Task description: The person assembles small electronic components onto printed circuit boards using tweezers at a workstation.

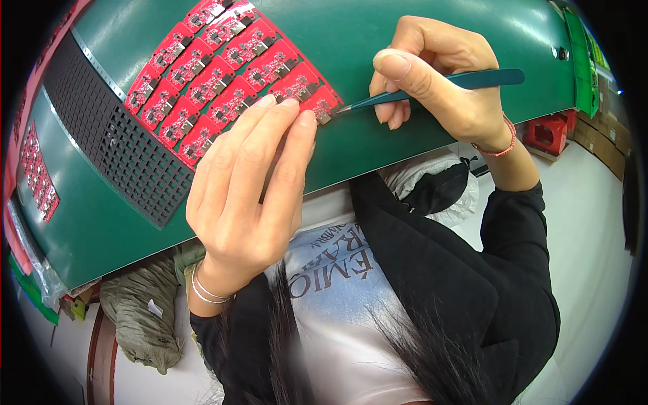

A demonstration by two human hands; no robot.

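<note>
- In the head view, the right hand [453, 100] grips dark teal tweezers [489, 78] between thumb and fingers, their pale tip [347, 108] at or just beside the edge of the end board on the red circuit panel [270, 67]
- The left hand [244, 192] lies over the panel's near side with fingers extended, fingertips close together by that end board; whether it pinches or only presses, I cannot tell
- The panel lies on the green tabletop [378, 27], next to a black gridded sheet [142, 172]
- To work well here, light pressure from the left fingertips, close to the tip yet off the small parts, should steady the panel best
- Short, low-angled tweezer movements seem wise, since the tiny components look easy to scratch or knock
- The left thumb is out of sight, and the left hand covers several boards
- The panel's far end is cut off by the upper edge
- Whether the tweezer points meet, or touch anything, is too small to make out
</note>
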